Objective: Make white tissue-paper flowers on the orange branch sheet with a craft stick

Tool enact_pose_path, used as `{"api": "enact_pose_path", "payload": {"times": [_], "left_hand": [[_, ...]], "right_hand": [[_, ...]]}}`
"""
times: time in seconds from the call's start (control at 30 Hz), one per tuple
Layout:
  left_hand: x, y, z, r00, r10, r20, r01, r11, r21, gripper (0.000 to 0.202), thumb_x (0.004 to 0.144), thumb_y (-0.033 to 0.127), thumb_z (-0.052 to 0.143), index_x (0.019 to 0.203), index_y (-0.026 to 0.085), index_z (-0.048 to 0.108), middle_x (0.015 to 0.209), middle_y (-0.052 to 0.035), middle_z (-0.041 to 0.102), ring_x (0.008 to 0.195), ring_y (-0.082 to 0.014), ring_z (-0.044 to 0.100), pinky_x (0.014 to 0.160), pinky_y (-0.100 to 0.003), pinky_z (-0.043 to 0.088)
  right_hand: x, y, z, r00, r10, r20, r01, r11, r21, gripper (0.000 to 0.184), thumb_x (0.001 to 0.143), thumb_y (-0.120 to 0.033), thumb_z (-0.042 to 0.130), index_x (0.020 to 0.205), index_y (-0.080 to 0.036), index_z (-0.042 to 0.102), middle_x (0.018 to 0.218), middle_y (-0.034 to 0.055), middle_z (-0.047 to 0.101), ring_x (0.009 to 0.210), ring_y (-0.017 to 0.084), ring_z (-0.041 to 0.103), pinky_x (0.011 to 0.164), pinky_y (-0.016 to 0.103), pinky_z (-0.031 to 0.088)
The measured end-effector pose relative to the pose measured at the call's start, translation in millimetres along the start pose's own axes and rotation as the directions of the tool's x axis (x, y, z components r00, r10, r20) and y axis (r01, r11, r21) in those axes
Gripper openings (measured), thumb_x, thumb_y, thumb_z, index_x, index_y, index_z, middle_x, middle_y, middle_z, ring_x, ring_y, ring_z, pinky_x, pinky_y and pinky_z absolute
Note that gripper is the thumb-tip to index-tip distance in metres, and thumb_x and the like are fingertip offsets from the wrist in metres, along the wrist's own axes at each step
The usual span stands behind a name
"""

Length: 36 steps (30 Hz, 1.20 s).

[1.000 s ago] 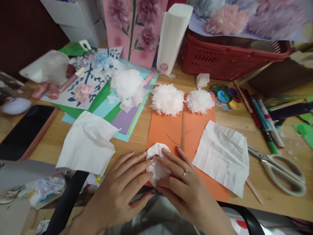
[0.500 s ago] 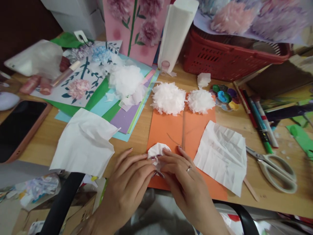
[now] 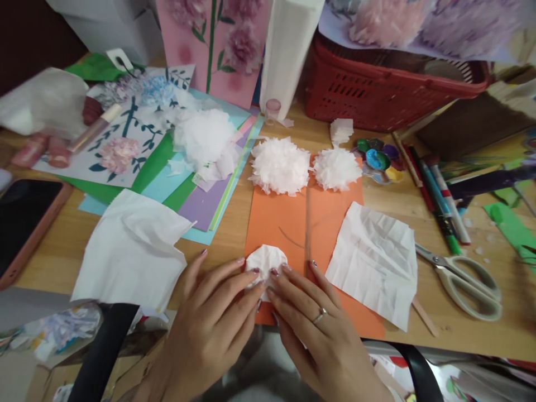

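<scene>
Both my hands rest on a small round piece of white tissue at the near edge of an orange paper sheet. My left hand has its fingers pressed together on the tissue's left side. My right hand, with a ring on one finger, presses the tissue's right side with its fingertips. Two fluffy white tissue flowers sit at the far end of the orange sheet. A thin stem line runs down the sheet between them.
Crumpled white tissue sheets lie at left and right. Scissors, markers and a paint palette are at right. A red basket, coloured papers, a flower picture and a phone surround the work area.
The view shifted slightly to the right and nearer. My fingers have kept working on the small tissue piece, spreading flatter over it; nothing else moved.
</scene>
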<state>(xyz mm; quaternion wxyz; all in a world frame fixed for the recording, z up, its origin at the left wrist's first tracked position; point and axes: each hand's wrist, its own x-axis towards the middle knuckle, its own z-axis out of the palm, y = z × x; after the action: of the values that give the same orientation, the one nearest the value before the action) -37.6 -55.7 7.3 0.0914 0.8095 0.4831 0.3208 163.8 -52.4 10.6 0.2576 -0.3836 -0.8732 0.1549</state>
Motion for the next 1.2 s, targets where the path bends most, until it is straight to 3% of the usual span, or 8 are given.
{"api": "enact_pose_path", "payload": {"times": [0.17, 0.33, 0.5, 0.67, 0.77, 0.9, 1.2], "left_hand": [[-7.8, 12.2, 4.0, 0.995, 0.089, 0.045, -0.093, 0.991, 0.100, 0.026, 0.092, 0.005, 0.054, 0.114, 0.005, 0.068, 0.120, -0.0134, 0.071, 0.121, -0.0246, 0.059, 0.108, -0.040, 0.040], [-17.8, 25.6, 14.3, 0.997, 0.050, 0.062, -0.059, 0.988, 0.146, 0.029, 0.093, 0.005, 0.051, 0.120, 0.000, 0.062, 0.128, -0.0173, 0.067, 0.130, -0.0266, 0.054, 0.114, -0.043, 0.038], [-9.7, 8.3, 8.4, 0.993, 0.111, 0.029, -0.112, 0.993, 0.041, 0.029, 0.094, 0.000, 0.045, 0.115, 0.006, 0.063, 0.122, -0.0137, 0.071, 0.127, -0.0225, 0.058, 0.116, -0.045, 0.038], [5.1, -12.2, -2.3, 0.975, 0.204, 0.083, -0.201, 0.978, -0.050, 0.028, 0.098, 0.005, 0.040, 0.109, 0.010, 0.065, 0.118, -0.0102, 0.073, 0.121, -0.0180, 0.062, 0.120, -0.045, 0.032], [7.9, -9.9, -1.4, 0.985, 0.160, 0.059, -0.155, 0.985, -0.079, 0.023, 0.094, 0.004, 0.049, 0.109, 0.009, 0.066, 0.116, -0.0101, 0.073, 0.119, -0.0193, 0.064, 0.121, -0.048, 0.030], [7.0, 2.9, 5.8, 0.999, 0.034, -0.010, -0.035, 0.993, -0.117, 0.011, 0.088, 0.013, 0.066, 0.099, 0.010, 0.068, 0.109, -0.0094, 0.076, 0.113, -0.0219, 0.067, 0.121, -0.050, 0.030], [6.2, 10.9, 11.6, 0.993, -0.104, -0.057, 0.094, 0.982, -0.166, 0.015, 0.087, 0.002, 0.058, 0.091, 0.015, 0.066, 0.105, -0.0051, 0.075, 0.108, -0.0179, 0.069, 0.119, -0.050, 0.032]], "right_hand": [[-1.0, 4.0, -1.3, 1.000, 0.003, -0.018, -0.002, 1.000, 0.019, 0.030, 0.091, -0.004, 0.055, 0.118, -0.011, 0.063, 0.125, 0.0101, 0.070, 0.127, 0.023, 0.056, 0.110, 0.045, 0.043], [0.6, 3.7, -1.9, 0.999, 0.037, -0.036, -0.036, 0.999, 0.010, 0.026, 0.094, -0.004, 0.051, 0.117, -0.009, 0.062, 0.119, 0.0128, 0.071, 0.115, 0.023, 0.063, 0.093, 0.039, 0.056], [3.5, 10.5, -12.8, 1.000, 0.016, 0.001, -0.016, 0.999, 0.039, 0.020, 0.093, -0.006, 0.054, 0.111, -0.010, 0.063, 0.116, 0.0146, 0.071, 0.102, 0.021, 0.068, 0.084, 0.036, 0.060], [6.8, 13.1, -13.6, 0.996, -0.089, 0.032, 0.089, 0.996, 0.007, 0.022, 0.095, -0.004, 0.050, 0.107, -0.009, 0.067, 0.115, 0.0131, 0.072, 0.112, 0.023, 0.064, 0.098, 0.041, 0.055], [7.7, 10.6, -8.4, 0.997, -0.072, 0.023, 0.072, 0.997, 0.001, 0.022, 0.096, -0.005, 0.047, 0.107, -0.010, 0.066, 0.112, 0.0112, 0.072, 0.109, 0.021, 0.064, 0.095, 0.040, 0.055], [12.5, 7.6, -6.4, 0.999, -0.002, 0.041, 0.001, 1.000, 0.010, 0.022, 0.098, -0.007, 0.044, 0.103, -0.011, 0.065, 0.105, 0.0113, 0.071, 0.095, 0.021, 0.064, 0.081, 0.036, 0.057], [23.7, 9.5, -13.2, 0.997, 0.061, 0.037, -0.065, 0.992, 0.105, 0.022, 0.097, -0.007, 0.047, 0.112, -0.016, 0.060, 0.099, 0.0075, 0.071, 0.088, 0.018, 0.063, 0.076, 0.033, 0.055]]}}
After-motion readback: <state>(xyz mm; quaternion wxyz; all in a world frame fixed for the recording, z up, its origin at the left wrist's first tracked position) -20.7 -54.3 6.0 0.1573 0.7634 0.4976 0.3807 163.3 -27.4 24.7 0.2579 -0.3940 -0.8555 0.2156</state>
